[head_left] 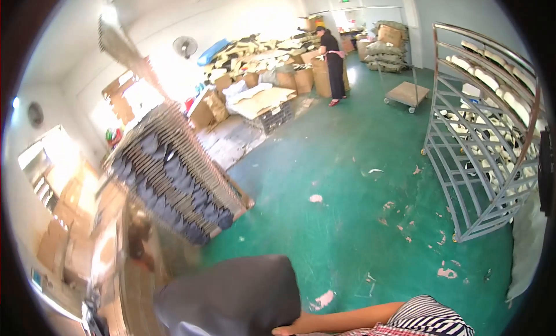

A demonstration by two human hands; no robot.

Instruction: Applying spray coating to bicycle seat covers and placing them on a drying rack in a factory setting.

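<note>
Green, pale-scuffed painted floor [324, 162] extends beyond a smooth, dark-grey, block-shaped bundle [237, 292] above the floor's near edge, the bare right hand [291, 326] grasping its lower right corner, the left hand unseen; carrying seems underway, presumably calling next for steady support.

The right hand [291, 326], near the lower edge, holds a dark grey bundle [237, 289] at its corner. On the left stands a tall stack [174, 174] with dark blue pieces between thin layers. At right, a metal rack [528, 142] carries pale pieces. Farther, on the green floor [336, 156], a person [334, 70] stands beside cartons [303, 81].
</note>
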